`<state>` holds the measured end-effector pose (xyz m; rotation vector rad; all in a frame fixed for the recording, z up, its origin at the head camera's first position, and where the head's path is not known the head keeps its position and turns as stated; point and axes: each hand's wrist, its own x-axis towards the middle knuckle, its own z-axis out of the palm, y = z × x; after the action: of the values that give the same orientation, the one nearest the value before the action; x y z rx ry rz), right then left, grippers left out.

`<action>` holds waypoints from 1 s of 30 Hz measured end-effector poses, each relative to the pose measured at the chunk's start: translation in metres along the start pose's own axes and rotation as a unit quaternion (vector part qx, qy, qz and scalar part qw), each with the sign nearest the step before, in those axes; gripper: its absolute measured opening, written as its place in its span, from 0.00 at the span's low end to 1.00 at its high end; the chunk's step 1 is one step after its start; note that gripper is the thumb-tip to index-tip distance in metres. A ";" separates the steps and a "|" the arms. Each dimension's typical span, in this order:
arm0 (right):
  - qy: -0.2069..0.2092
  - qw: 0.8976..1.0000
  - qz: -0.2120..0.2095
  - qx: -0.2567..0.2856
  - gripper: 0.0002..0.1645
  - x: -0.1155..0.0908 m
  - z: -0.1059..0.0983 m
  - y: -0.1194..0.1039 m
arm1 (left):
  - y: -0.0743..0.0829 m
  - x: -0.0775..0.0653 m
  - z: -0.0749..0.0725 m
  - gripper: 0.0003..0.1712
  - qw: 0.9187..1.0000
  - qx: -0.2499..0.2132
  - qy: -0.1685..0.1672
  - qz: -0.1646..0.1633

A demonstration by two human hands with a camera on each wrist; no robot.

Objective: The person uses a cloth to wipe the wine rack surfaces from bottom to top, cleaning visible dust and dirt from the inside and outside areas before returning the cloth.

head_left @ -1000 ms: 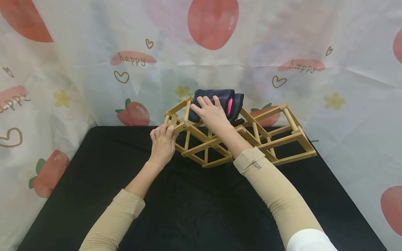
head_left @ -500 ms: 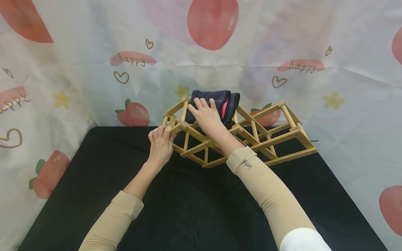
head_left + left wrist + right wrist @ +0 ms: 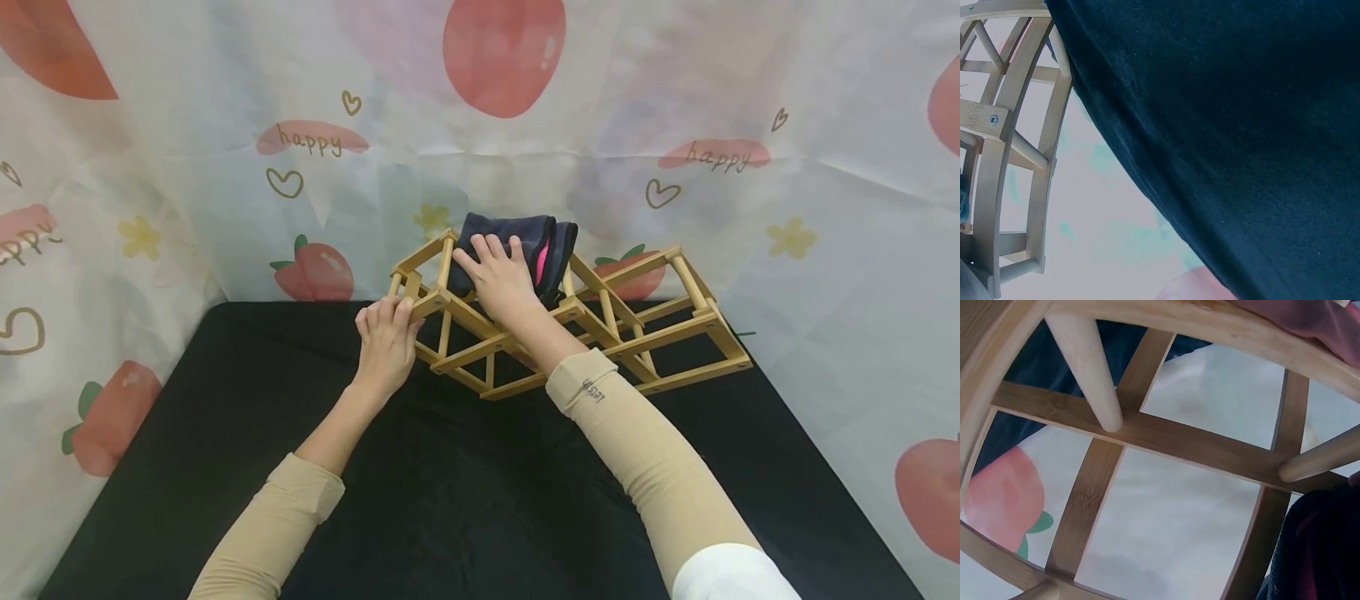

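In the head view a wooden slatted rack [image 3: 660,336] lies across the far part of the black-covered table. A folded navy cloth item [image 3: 521,227] with black edging and a pink inside sits in its left half. My right hand [image 3: 501,279] lies over this cloth, fingers spread and pressing on it. At the rack's left end, my left hand [image 3: 386,342] grips the rail with fingers curled over it. The left wrist view shows the rack's rails [image 3: 1019,81]. In the right wrist view, the dark cloth [image 3: 1316,544] shows at lower right between the slats.
A black cloth covers the table [image 3: 442,492] in front of the rack. Behind and beside it hangs a pale curtain [image 3: 570,100] printed with fruit, hearts and flowers, close to the rack's back. The rack's right end reaches near the table's right edge.
The navy cloth and my right hand shift left, then slightly back right; a black bit of the cloth that lay over the front rail now sits lower behind it. My left hand keeps its grip.
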<state>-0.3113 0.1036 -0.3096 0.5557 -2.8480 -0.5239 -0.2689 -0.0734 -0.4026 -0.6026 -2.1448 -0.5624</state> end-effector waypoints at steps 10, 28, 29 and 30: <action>0.006 1.000 -0.001 -0.006 0.29 -0.001 0.002 0.000 | -0.001 0.001 -0.001 0.22 1.000 0.000 0.004 0.003; -0.027 0.999 0.011 -0.029 0.34 -0.006 0.004 -0.001 | 0.000 0.000 -0.002 0.22 1.000 0.011 0.002 0.002; -0.016 0.999 0.011 -0.026 0.33 -0.006 0.004 -0.001 | 0.000 0.000 -0.002 0.23 1.000 0.010 0.001 0.001; -0.003 1.000 0.011 -0.022 0.30 -0.006 0.004 -0.002 | 0.000 0.000 -0.002 0.23 1.000 0.010 0.000 -0.001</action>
<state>-0.3064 0.1057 -0.3143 0.5152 -2.8375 -0.5848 -0.2676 -0.0744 -0.4013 -0.5899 -2.1483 -0.5409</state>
